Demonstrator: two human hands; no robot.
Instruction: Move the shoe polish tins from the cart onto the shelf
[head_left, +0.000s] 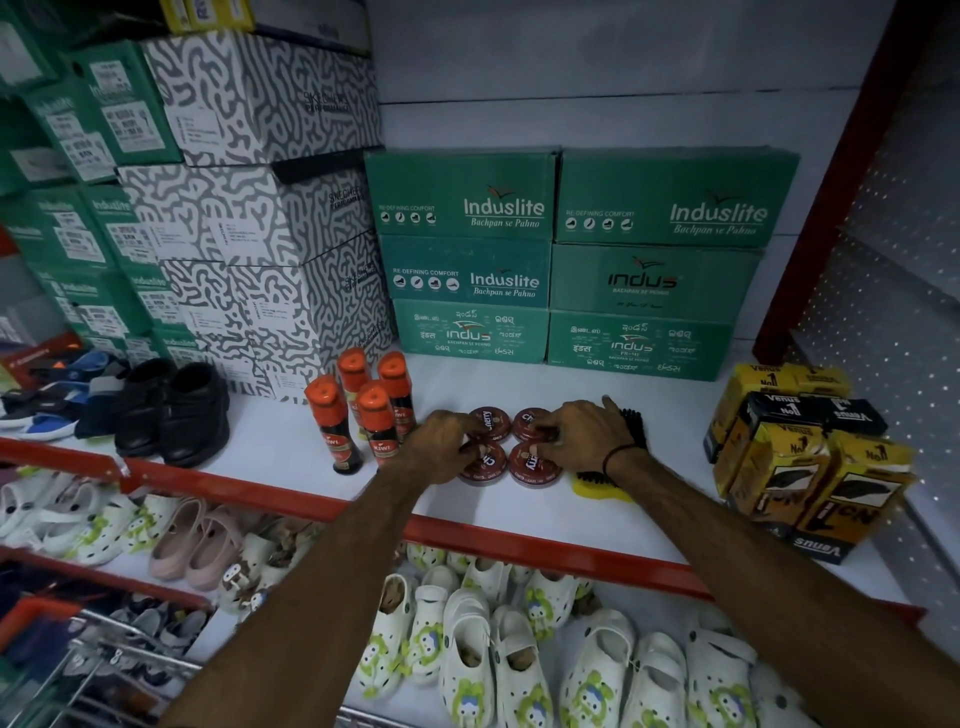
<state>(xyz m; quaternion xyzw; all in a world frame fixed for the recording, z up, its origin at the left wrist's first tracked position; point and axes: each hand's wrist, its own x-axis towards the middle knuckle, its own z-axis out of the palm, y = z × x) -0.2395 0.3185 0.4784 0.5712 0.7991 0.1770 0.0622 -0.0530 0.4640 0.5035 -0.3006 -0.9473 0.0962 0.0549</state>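
**Four tins on shelf, both hands on them**

I see four red shoe polish tins (511, 446) lying flat on the white shelf (519, 384), set in a two-by-two block, near the shelf's red front edge. Lids face up; lettering partly readable, partly hidden by fingers.

Left hand (441, 447): palm down, fingers curled over the two left tins, fingertips resting on the lids. Contact is clear; I cannot tell whether it is a real grasp or only a press from above.

Right hand (574, 434): palm down, fingers spread over the two right tins, fingertips touching the lids. Same uncertainty about the grip. A dark band sits on this wrist.

Surroundings, same shelf:
- Four orange-capped polish bottles (363, 410) stand upright just left of the tins.
- A black-bristled brush (631, 423) with a yellow base lies just right of the tins, partly under the right wrist.
- Yellow and black cartons (800, 457) stacked at far right.
- Green shoeboxes (571, 260) stacked against the back wall behind the tins.
- Black shoes (171, 410) at left.

Lower shelf: white clogs (519, 654) in rows. Cart (104, 654) wire frame visible bottom left; contents unclear.
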